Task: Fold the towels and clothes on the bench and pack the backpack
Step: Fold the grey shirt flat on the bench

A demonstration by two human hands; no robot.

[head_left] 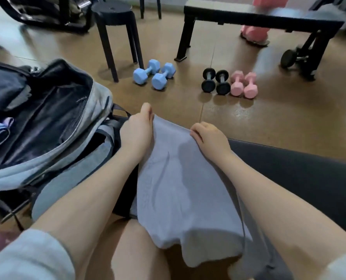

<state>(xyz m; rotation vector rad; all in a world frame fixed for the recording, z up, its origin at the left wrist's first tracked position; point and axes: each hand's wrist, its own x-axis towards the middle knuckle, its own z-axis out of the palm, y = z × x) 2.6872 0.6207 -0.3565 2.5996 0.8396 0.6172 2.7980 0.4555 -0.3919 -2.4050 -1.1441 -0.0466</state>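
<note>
Gaping open at the left, the grey backpack (pixel 53 118) sits beside a lavender-grey towel (pixel 180 178) draped over the person's lap; left hand (pixel 136 131) and right hand (pixel 210 136) pinch its far edge, fingers curled.

Towel (pixel 180 184): thin grey-lilac cloth, matt, soft folds. Backpack (pixel 71 150): grey woven fabric, dark glossy lining. Bench pad (pixel 301 174): black, smooth, matt. Floor (pixel 289 122): brown, slight sheen. Blue dumbbells (pixel 154 74): smooth matt coating.
</note>
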